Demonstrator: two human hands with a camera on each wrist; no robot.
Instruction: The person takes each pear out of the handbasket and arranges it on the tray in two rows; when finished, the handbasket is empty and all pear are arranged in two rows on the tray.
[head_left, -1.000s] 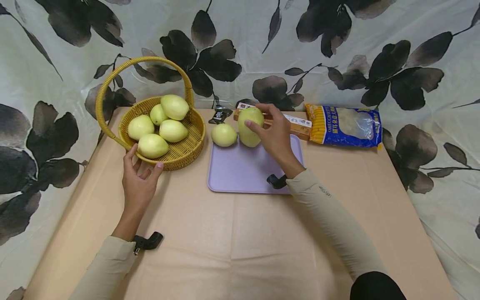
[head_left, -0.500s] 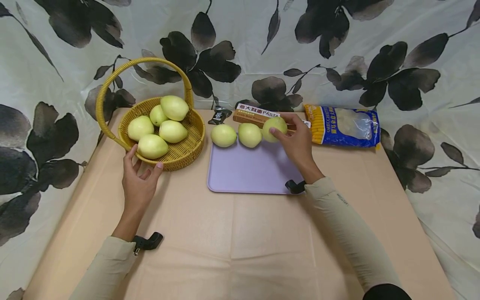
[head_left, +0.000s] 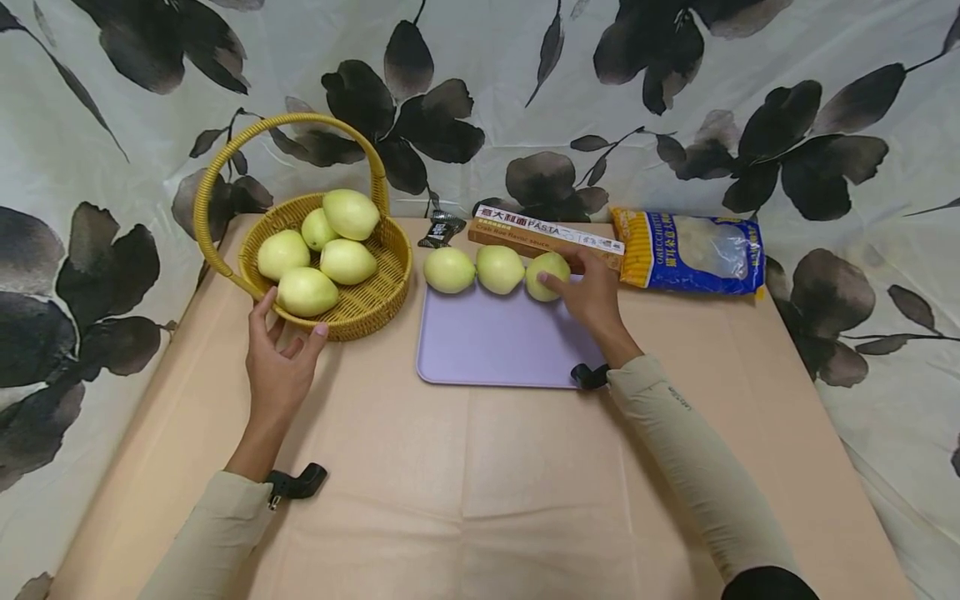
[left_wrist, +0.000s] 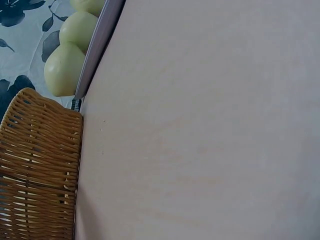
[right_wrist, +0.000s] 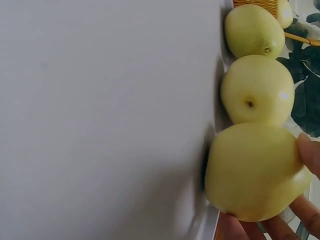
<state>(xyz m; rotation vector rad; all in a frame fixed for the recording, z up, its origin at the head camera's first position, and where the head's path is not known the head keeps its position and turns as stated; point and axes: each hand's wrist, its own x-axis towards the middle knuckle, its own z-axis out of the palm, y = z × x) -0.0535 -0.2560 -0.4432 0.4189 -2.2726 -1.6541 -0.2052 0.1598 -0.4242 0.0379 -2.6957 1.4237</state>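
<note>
My right hand (head_left: 596, 292) holds a pale green melon (head_left: 547, 276) at the back right of a lilac tray (head_left: 495, 350). In the right wrist view its thumb (right_wrist: 309, 152) lies on one side of this melon (right_wrist: 255, 170) and the other fingers on the opposite side. Two more melons, one in the middle (head_left: 500, 269) and one at the left (head_left: 449, 270), complete the row along the tray's back edge. My left hand (head_left: 281, 358) touches the near side of a yellow wicker basket (head_left: 375, 312), its fingers spread against it; several melons (head_left: 347, 262) lie inside.
Behind the tray lies a long pasta box (head_left: 546, 229), with a small black packet (head_left: 441, 228) to its left. A blue and yellow pasta bag (head_left: 690, 252) lies to the right. The basket's tall arched handle (head_left: 201, 208) rises over it. A floral cloth (head_left: 540, 83) hangs behind.
My right hand has moved right and set a melon down at the right end of the row, still holding it. A middle melon now rests on the tray. My left hand stays put.
</note>
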